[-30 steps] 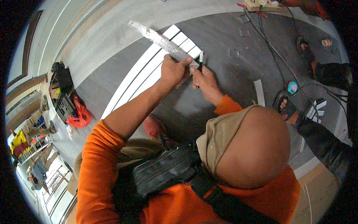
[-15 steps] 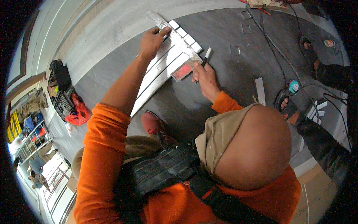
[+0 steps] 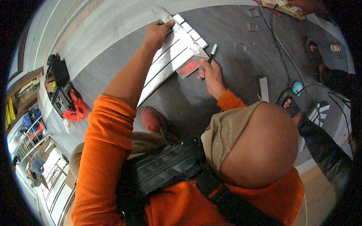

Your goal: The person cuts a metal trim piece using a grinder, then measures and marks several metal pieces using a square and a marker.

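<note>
Several white strips [image 3: 164, 71] lie side by side on the dark grey floor, with a metal try square [image 3: 183, 37] across them near their far ends. My left hand [image 3: 157, 34] is closed at the square's blade, its thumb and fingers pressing at the edge over the strips. Next to the square's red-faced stock [image 3: 188, 67], my right hand [image 3: 212, 75] grips a black marker [image 3: 212, 54] with a white end. The marker slants up out of the fist; its lower tip is partly hidden by the fingers.
Cables [image 3: 283, 52] run across the floor at the right, past a turquoise tape measure [image 3: 297, 87]. Another person's sandalled foot [image 3: 288, 103] is near white offcuts [image 3: 320, 113]. A red plastic bag [image 3: 76, 107] sits by a crate [image 3: 60, 101] at the left.
The whole view has shifted slightly. My hands, the square and the marker keep nearly the same places on the strips.
</note>
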`<state>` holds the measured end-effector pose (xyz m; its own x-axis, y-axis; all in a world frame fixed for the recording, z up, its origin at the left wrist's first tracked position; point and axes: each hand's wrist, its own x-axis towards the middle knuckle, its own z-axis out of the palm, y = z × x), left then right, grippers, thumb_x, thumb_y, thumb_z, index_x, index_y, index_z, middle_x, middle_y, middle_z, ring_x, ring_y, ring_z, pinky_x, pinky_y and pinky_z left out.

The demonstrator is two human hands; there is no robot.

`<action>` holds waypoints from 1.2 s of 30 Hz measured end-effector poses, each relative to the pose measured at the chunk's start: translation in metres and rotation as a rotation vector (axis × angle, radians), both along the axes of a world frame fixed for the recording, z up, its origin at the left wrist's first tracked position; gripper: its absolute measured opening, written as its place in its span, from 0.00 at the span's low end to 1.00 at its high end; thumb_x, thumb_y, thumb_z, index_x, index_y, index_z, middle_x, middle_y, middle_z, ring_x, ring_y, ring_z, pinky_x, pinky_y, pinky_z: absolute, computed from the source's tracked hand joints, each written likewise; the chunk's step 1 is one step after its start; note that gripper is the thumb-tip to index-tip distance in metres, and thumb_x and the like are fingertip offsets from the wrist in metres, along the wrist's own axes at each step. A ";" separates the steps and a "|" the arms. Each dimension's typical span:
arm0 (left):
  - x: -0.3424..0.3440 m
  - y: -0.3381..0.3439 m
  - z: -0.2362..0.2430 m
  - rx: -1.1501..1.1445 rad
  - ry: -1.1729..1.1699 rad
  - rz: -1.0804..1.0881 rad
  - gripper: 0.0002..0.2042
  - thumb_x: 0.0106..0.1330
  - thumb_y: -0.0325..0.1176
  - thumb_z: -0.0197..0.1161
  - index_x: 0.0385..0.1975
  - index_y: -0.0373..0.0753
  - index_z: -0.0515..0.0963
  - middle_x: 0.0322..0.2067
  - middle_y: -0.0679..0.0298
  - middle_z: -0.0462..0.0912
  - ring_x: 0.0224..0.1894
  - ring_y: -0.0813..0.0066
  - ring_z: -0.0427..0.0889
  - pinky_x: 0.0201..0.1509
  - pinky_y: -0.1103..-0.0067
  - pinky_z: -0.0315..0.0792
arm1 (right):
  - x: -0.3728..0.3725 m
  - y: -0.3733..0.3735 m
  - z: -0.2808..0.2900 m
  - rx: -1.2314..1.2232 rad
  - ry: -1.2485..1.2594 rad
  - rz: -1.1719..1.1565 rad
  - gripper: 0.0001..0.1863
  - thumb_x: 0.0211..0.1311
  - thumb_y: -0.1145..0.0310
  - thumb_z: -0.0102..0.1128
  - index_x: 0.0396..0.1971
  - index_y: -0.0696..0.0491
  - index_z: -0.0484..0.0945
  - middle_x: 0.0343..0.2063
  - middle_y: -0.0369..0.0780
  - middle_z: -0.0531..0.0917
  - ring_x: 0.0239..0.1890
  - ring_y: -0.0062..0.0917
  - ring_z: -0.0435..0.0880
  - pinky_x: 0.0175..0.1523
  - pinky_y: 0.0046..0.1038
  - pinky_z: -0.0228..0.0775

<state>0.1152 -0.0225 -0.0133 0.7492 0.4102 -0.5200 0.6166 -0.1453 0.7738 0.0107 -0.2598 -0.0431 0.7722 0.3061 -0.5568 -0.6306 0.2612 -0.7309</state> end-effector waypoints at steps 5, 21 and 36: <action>0.003 -0.006 -0.002 -0.087 -0.014 0.096 0.16 0.60 0.40 0.73 0.22 0.34 0.78 0.22 0.64 0.81 0.21 0.77 0.74 0.26 0.76 0.69 | 0.002 -0.001 0.006 -0.013 0.034 0.005 0.10 0.73 0.62 0.52 0.38 0.54 0.74 0.16 0.29 0.65 0.19 0.16 0.64 0.29 0.25 0.66; 0.002 0.000 -0.001 -0.002 0.042 0.058 0.19 0.56 0.45 0.77 0.28 0.32 0.83 0.25 0.60 0.84 0.24 0.74 0.79 0.29 0.72 0.73 | 0.006 -0.001 0.005 -0.009 0.007 0.010 0.12 0.74 0.61 0.51 0.42 0.56 0.74 0.17 0.29 0.65 0.19 0.16 0.64 0.30 0.27 0.67; 0.013 0.000 -0.011 0.121 0.095 -0.039 0.20 0.60 0.48 0.73 0.34 0.34 0.83 0.29 0.59 0.85 0.29 0.71 0.82 0.35 0.72 0.75 | 0.040 -0.043 0.006 -0.481 -0.531 -0.188 0.16 0.72 0.61 0.51 0.37 0.56 0.83 0.22 0.33 0.77 0.24 0.19 0.74 0.31 0.24 0.68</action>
<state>0.1279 -0.0221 -0.0245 0.7152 0.4460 -0.5381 0.6786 -0.2587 0.6875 0.0506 -0.3027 -0.0374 0.9902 -0.0419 -0.1329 -0.1364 -0.0962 -0.9860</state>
